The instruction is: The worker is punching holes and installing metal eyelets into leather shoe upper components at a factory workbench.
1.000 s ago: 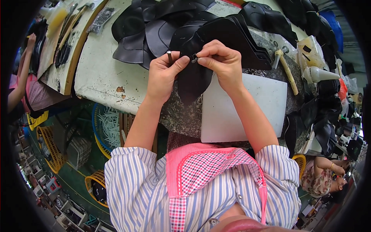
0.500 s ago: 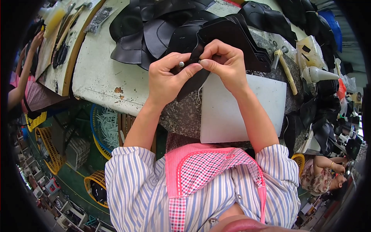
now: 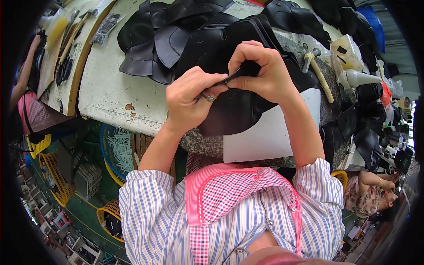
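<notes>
Left hand (image 3: pixel 189 96) curled nearly closed: silver metal rod (image 3: pixel 208 97) gripped, edge of thin black leather-like piece (image 3: pixel 234 115) pinched. Also pinched by right hand (image 3: pixel 265 73), thumb to forefinger; piece held partly over white rectangular board (image 3: pixel 274 139).

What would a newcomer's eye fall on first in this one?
Probably the picture's upper centre, where the left hand and right hand pinch a black sheet piece, with a metal rod also in the left. Then the pink checked apron at lower centre. Right of the hands, a wooden-handled hammer stands out pale against the dark slab.
</notes>
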The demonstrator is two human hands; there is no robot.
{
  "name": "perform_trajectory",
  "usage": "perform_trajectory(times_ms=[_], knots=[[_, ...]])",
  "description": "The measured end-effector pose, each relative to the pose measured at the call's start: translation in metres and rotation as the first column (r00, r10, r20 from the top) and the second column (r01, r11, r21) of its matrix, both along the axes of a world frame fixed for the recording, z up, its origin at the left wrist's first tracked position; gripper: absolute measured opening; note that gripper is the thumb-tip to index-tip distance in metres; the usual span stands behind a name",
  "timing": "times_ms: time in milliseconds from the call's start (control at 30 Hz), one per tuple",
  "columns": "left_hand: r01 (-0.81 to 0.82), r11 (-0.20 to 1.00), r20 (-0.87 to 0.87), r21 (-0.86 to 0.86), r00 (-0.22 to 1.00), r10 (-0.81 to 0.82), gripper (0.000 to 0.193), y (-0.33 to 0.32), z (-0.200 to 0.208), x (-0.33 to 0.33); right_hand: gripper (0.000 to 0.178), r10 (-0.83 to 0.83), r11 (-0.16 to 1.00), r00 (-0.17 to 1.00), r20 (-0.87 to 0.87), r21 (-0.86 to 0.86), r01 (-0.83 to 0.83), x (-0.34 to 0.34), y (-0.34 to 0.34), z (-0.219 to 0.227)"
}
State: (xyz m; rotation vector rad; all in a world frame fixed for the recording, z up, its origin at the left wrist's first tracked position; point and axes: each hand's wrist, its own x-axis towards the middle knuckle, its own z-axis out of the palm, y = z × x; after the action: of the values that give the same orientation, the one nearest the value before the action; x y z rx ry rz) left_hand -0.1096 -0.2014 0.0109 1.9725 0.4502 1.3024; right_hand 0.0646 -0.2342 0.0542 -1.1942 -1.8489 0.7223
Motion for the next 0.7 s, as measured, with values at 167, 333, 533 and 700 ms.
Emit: perform_trajectory(times_ms=[167,333,533,700], knots=[[-0.229,0.875,0.036,0.426,0.971,0.236,0.032,-0.004,0.001,0.008,0.019,-0.147,0.982,0.989,-0.026,0.117,0.149,-0.008,-0.017,0.004],[-0.313,0.735,0.142,0.601,0.947,0.288,0.024,-0.010,-0.004,0.010,0.021,-0.197,0.978,0.877,-0.438,-0.021,0.209,-0.017,-0.035,-0.012],[-0.287,0.813,0.212,0.506,0.955,0.206,0.020,-0.014,-0.011,0.019,0.018,-0.089,0.991,0.846,-0.525,0.036,0.127,-0.011,-0.034,-0.015],[0.077,0.985,0.226,0.152,0.968,-0.111,0.009,-0.012,-0.008,0.022,0.021,0.109,0.993,0.935,-0.338,0.079,-0.087,0.009,-0.029,-0.005]])
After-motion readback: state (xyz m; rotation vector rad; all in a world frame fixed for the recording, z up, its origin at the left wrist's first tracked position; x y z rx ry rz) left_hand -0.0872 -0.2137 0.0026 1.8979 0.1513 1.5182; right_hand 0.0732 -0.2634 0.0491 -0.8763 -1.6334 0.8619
